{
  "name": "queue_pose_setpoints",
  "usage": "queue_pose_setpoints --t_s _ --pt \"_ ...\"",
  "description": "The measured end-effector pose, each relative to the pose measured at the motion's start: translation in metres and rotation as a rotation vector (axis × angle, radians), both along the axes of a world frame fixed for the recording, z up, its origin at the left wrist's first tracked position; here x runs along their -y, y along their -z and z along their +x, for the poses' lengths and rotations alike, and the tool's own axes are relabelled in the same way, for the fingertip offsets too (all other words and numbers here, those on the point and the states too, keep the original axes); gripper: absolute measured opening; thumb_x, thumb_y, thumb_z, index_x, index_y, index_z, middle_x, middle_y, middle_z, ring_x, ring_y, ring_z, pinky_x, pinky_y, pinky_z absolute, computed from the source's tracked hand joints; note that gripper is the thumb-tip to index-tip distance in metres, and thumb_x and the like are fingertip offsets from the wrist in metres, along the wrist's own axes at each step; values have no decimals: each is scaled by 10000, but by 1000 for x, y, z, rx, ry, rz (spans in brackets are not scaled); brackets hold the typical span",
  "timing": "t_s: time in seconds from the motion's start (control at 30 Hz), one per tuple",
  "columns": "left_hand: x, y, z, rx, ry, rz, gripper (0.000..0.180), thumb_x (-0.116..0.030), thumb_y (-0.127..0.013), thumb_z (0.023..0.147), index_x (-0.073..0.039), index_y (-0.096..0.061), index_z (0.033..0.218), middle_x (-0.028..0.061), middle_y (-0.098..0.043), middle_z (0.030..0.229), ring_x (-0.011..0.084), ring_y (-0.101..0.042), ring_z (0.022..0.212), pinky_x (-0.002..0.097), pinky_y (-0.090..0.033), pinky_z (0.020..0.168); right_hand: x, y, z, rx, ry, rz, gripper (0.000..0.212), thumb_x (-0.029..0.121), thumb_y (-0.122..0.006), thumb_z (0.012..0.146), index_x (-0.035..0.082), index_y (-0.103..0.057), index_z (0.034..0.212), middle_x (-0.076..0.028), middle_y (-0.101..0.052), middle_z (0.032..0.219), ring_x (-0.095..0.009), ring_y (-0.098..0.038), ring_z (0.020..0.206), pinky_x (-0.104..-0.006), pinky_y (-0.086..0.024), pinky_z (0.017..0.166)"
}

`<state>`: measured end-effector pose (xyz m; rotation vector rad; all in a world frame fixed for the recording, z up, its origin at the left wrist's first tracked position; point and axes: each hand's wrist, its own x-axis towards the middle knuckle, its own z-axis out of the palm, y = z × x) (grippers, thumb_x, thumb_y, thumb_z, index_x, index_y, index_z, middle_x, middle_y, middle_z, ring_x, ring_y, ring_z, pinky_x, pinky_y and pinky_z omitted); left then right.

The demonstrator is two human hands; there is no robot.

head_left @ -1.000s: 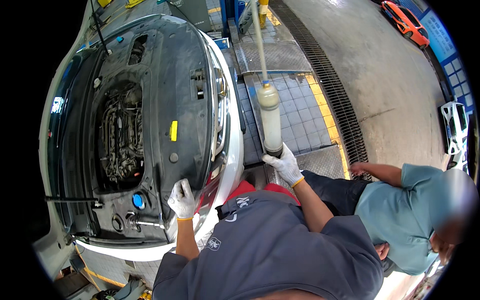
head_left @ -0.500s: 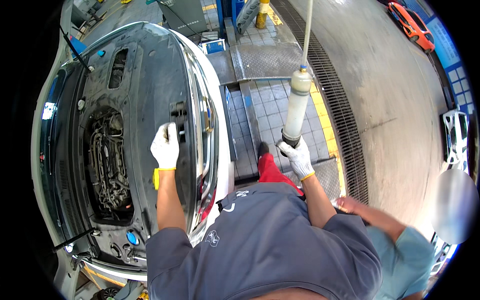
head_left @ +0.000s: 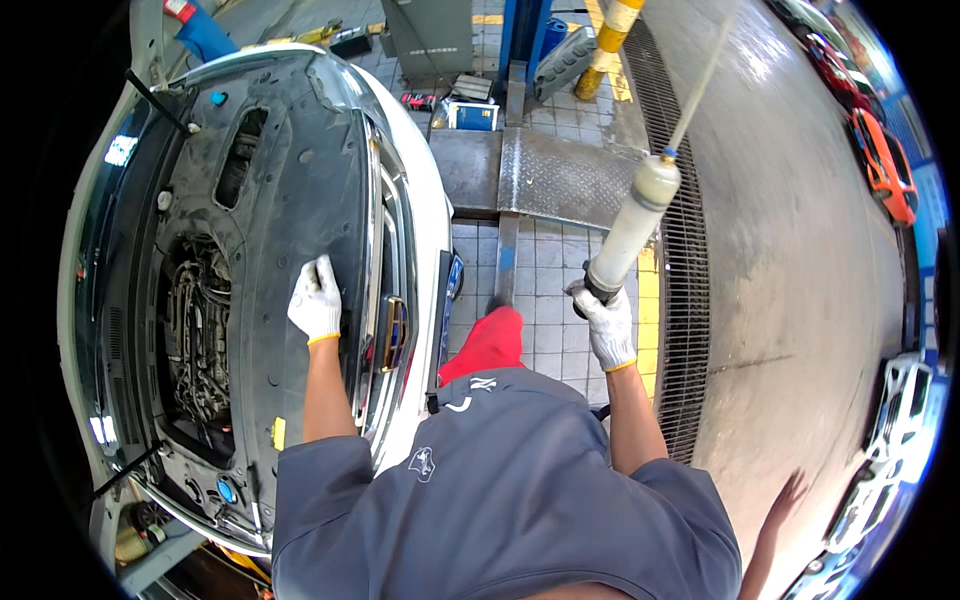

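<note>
My right hand (head_left: 606, 325), in a white knitted glove with a yellow cuff, grips the black lower end of a fluid suction syringe (head_left: 628, 236). Its cloudy tube points up and leans right, and a thin pale hose (head_left: 700, 85) rises from the brass-coloured tip. Over the front of an open engine bay, my left hand (head_left: 316, 297) is gloved the same way. Its fingers are curled together; whatever they hold, if anything, is hidden. Beneath it lies the black engine-bay cover (head_left: 290, 215) of a white car, with the engine (head_left: 200, 340) showing through an opening.
Ahead, a steel lift plate (head_left: 575, 180) crosses the tiled floor, near a blue post (head_left: 522, 45) and a yellow-and-white pole (head_left: 608, 48). A floor grate (head_left: 683, 300) runs along my right. Another person's arm (head_left: 775, 525) shows at the lower right. A yellow tag (head_left: 278, 433) lies on the cover.
The view has shifted along the car's front. The syringe leans further right in my right hand. My left hand remains over the cover, and the other person has dropped back at the lower right.
</note>
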<state>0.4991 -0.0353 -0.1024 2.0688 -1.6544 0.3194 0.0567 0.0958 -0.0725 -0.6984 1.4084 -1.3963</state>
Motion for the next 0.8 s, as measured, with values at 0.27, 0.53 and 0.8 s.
queue_pose_setpoints --t_s 0.27,0.53,0.8 --pt "-19 -7 -13 -26 -74 -10 230 -341 -634 1009 -156 -731 913 89 -734 812 316 -704 705 413 -537 618 142 15 -47 7 -119 -103 510 126 -725 919 -28 -524 1362 -39 -668 962 -158 -648 916 -379 -522 953" --pt "-2 1 -24 -1 -538 19 362 -409 -602 1024 -137 -686 800 86 -673 670 307 -660 601 418 -493 547 303 9 -78 -26 -301 -124 462 149 -741 920 8 -571 1326 2 -629 998 -117 -617 919 -325 -520 916" --pt "62 -26 -91 -380 -527 -183 189 -275 -666 998 -107 -746 1029 135 -754 931 304 -738 816 379 -575 757 422 14 -66 44 -486 -154 341 120 -783 897 44 -615 1184 -28 -692 1014 -110 -640 881 -283 -530 811"
